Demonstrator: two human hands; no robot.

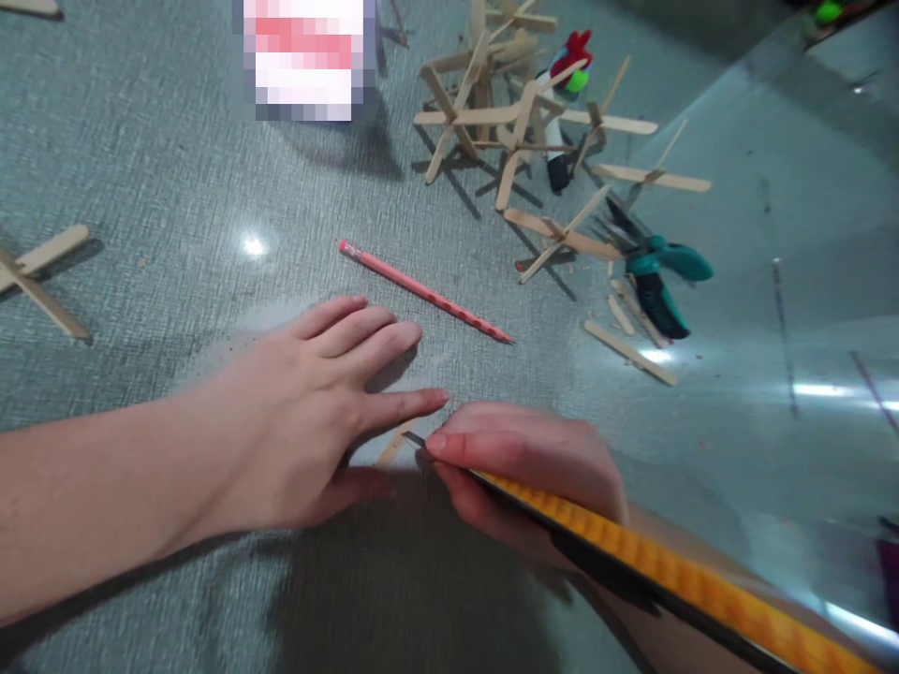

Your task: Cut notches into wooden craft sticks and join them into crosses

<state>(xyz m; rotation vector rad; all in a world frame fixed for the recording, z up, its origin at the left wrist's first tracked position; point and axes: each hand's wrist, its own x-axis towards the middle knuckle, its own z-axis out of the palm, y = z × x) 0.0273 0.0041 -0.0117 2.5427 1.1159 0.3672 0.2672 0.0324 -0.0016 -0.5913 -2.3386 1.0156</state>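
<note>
My right hand grips an orange and black utility knife, pinched near its blade. The blade tip touches or hovers just over a short piece of popsicle stick on the table. My left hand lies flat with its fingers spread. Its forefinger and thumb are on either side of that stick piece, whose near end is partly hidden by the hand. Beyond the fingers rests a pink pencil with a sharpened tip.
Crossed popsicle-stick pieces crowd the far right, around a glue bottle or marker with a red and green top. Teal-handled pliers and loose stick scraps lie nearer. More crossed sticks are at left. A blurred white-and-red object stands behind.
</note>
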